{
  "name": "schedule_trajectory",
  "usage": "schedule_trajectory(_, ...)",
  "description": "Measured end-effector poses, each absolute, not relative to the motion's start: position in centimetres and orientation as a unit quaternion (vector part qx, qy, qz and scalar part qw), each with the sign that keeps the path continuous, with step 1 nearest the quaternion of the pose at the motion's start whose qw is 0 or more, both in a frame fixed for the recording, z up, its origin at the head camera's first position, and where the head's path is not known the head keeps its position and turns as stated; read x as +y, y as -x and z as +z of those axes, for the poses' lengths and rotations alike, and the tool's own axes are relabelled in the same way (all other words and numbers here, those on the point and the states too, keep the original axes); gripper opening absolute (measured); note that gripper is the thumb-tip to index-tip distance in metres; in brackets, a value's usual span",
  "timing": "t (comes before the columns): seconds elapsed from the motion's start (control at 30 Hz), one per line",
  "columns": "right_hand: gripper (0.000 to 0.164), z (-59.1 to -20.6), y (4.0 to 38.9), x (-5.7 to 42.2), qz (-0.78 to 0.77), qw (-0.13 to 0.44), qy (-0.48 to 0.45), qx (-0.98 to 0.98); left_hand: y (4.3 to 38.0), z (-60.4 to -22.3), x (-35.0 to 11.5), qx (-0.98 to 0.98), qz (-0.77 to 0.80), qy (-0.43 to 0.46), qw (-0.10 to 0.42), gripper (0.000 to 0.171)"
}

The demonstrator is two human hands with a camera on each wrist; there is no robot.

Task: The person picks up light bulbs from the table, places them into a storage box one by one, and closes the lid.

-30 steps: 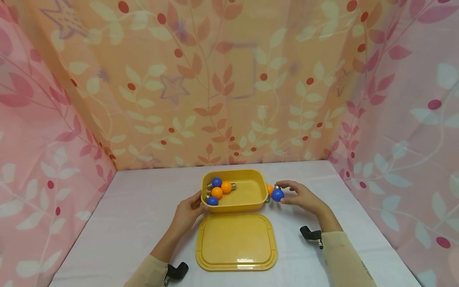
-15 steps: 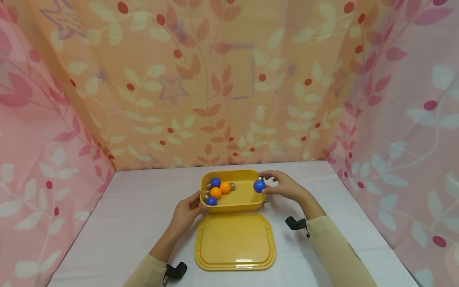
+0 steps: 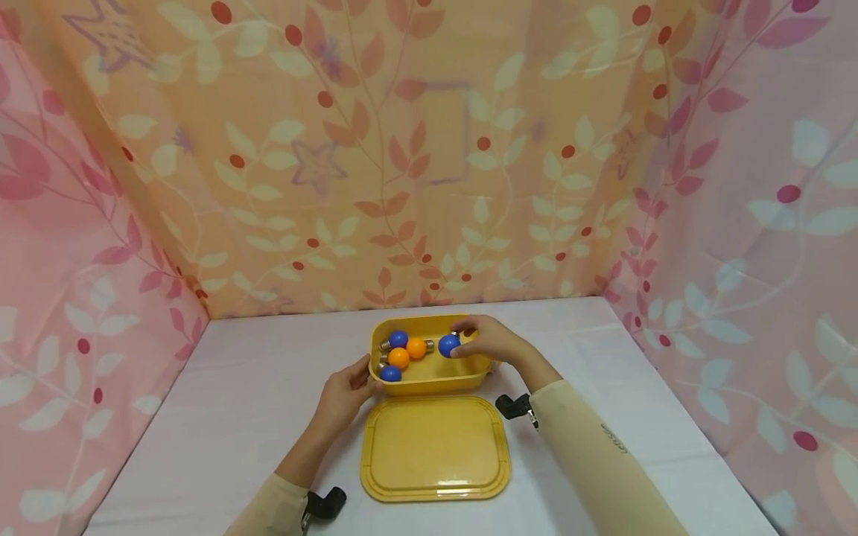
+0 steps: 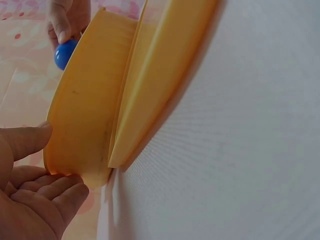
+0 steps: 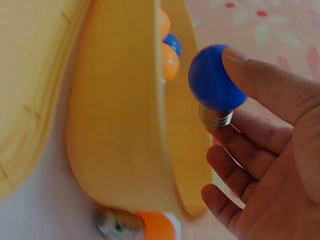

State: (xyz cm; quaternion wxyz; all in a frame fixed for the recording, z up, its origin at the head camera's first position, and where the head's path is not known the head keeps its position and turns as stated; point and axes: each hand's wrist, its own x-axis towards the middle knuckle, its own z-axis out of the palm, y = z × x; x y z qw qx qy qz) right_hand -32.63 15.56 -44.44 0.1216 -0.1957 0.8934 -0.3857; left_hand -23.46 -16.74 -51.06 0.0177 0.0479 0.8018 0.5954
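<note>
Head view: white counter (image 3: 255,417) is carrying yellow box (image 3: 432,387), w/ lid (image 3: 436,447) lying just in front. L hand (image 3: 342,391) is bracing box's L end, thumb & fingers spread; R hand (image 3: 494,342) is pinching blue bulb (image 3: 447,346) above box interior, R of ctr. 2 orange bulbs (image 3: 415,348) + 2 blue bulbs (image 3: 398,339) are lying inside, L side.

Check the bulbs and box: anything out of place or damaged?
One thing stands out: an orange bulb lies outside the yellow box, by its right end, while four bulbs sit inside. I see no damage on the box or the blue bulb in the right hand.
</note>
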Motion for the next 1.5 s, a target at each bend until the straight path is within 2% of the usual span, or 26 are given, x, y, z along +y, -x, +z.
schedule_trajectory(0.2, 0.063, -45.8, 32.4, 13.3, -0.404, 0.104, 0.185, 0.89, 23.4, -50.9, -16.8, 0.804, 0.593, -0.048, 0.017, 0.073)
schedule_trajectory(0.5, 0.057, -47.8, 31.8, 11.3, -0.401, 0.12, 0.188, 0.888, 23.2, -51.1, -16.7, 0.801, 0.596, -0.051, 0.01, 0.072)
schedule_trajectory(0.93, 0.056, -48.4, 31.6, 9.9, -0.356, 0.12, 0.187, 0.908, 23.4, -51.4, -16.6, 0.797, 0.602, -0.044, 0.01, 0.071)
schedule_trajectory(1.2, 0.059, -46.4, 31.4, 12.2, -0.338, 0.064, 0.235, 0.909, 23.5, -51.3, -16.7, 0.795, 0.605, -0.053, 0.008, 0.072)
schedule_trajectory(1.5, 0.058, -44.3, 30.0, 17.4, -0.334, -0.028, 0.258, 0.906, 23.5, -51.5, -16.6, 0.8, 0.598, -0.049, 0.009, 0.072)
